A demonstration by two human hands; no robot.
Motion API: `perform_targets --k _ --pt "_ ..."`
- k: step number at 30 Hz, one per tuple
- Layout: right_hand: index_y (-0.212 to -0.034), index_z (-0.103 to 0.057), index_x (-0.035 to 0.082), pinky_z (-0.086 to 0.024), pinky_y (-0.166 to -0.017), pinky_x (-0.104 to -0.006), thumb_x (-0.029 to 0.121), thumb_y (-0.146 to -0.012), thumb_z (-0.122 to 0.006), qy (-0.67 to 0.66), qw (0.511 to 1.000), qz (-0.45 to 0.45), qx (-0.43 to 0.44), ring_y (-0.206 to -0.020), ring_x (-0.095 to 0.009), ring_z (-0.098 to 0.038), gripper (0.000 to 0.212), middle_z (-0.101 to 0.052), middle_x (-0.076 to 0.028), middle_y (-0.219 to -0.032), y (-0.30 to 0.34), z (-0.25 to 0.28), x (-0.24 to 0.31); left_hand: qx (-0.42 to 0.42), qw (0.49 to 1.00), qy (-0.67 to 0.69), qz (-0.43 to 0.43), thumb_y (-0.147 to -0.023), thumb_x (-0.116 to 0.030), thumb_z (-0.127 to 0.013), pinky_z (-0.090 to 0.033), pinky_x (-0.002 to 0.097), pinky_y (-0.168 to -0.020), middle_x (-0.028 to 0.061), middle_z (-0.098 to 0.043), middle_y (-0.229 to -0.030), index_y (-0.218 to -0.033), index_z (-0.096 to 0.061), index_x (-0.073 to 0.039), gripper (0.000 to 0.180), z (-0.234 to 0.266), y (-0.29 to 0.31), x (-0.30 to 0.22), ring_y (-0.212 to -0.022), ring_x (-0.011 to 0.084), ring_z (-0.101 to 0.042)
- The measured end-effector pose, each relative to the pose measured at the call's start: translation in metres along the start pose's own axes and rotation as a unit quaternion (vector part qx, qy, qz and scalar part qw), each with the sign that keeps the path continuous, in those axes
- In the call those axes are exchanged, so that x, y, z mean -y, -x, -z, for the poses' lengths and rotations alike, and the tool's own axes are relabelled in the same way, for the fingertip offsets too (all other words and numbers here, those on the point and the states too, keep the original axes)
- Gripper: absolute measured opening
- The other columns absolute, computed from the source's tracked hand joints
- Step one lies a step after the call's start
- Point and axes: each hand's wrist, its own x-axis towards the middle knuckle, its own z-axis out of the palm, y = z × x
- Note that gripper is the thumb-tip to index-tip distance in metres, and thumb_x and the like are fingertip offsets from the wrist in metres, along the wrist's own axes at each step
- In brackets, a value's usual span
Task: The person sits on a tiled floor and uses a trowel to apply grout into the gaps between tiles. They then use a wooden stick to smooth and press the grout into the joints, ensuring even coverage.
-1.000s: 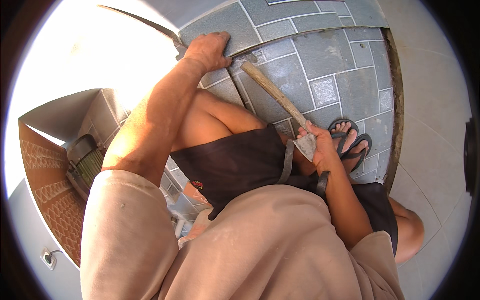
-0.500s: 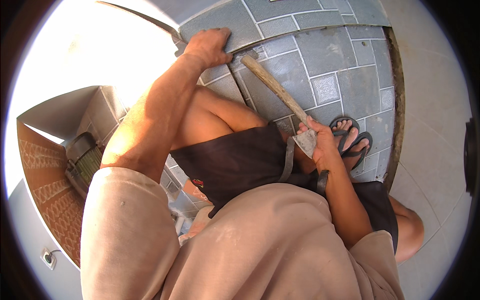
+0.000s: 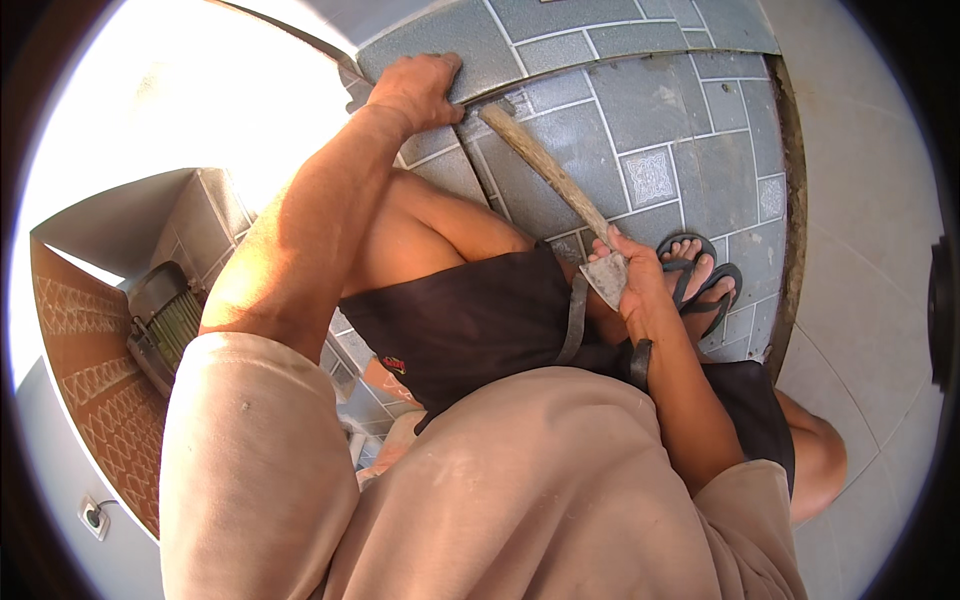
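Note:
My left hand (image 3: 412, 90) rests on the corner of a large grey tile (image 3: 445, 40) at the top of the view. Its thumb and fingers are apart, with the thumb near the tile's lower edge. In my right hand (image 3: 638, 272), close to my knee, is a scraper-like tool with a long wooden handle (image 3: 545, 165) and a grey, roughly triangular metal blade (image 3: 604, 279). My fingers close around the blade end. The handle slants up and left over the grey tiled surface (image 3: 560, 140), its free end near my left hand.
A dark gap runs between the upper tiles and the tiled area below. My feet in black sandals (image 3: 700, 275) stand on the tiles at right. Beyond a rough edge (image 3: 793, 200) lies pale floor (image 3: 860, 280). A patterned brown panel (image 3: 90, 370) and a wall socket (image 3: 95, 517) are at left.
My right hand has shifted slightly left and up with the tool, and the blade has turned a little. My left hand stays on the tile.

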Motion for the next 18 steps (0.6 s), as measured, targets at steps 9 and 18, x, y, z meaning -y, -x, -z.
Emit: perform_targets --k 9,18 --pt "-0.125 -0.063 0.0 -0.06 -0.08 -0.0407 0.024 -0.095 -0.076 0.03 0.999 0.027 0.0 -0.084 -0.026 -0.067 0.04 -0.068 -0.012 -0.1 0.001 0.012 -0.002 -0.006 1.0 -0.002 -0.021 -0.078 -0.03 -0.078 -0.052 0.0514 -0.091 0.0206 -0.071 -0.1 -0.104 -0.061 -0.004 0.041 0.001 -0.001 -0.002 -0.102 0.0436 -0.066" --pt "-0.125 -0.063 0.0 -0.061 -0.08 -0.0428 0.023 -0.093 -0.077 0.014 0.999 0.025 -0.015 -0.086 -0.027 -0.067 0.041 -0.067 -0.014 -0.105 0.0 0.003 -0.001 0.011 1.0 -0.021 -0.006 -0.079 -0.031 -0.08 -0.051 0.0506 -0.095 0.0217 -0.071 -0.107 -0.11 -0.061 -0.004 0.045 0.001 -0.003 -0.005 -0.106 0.043 -0.067"
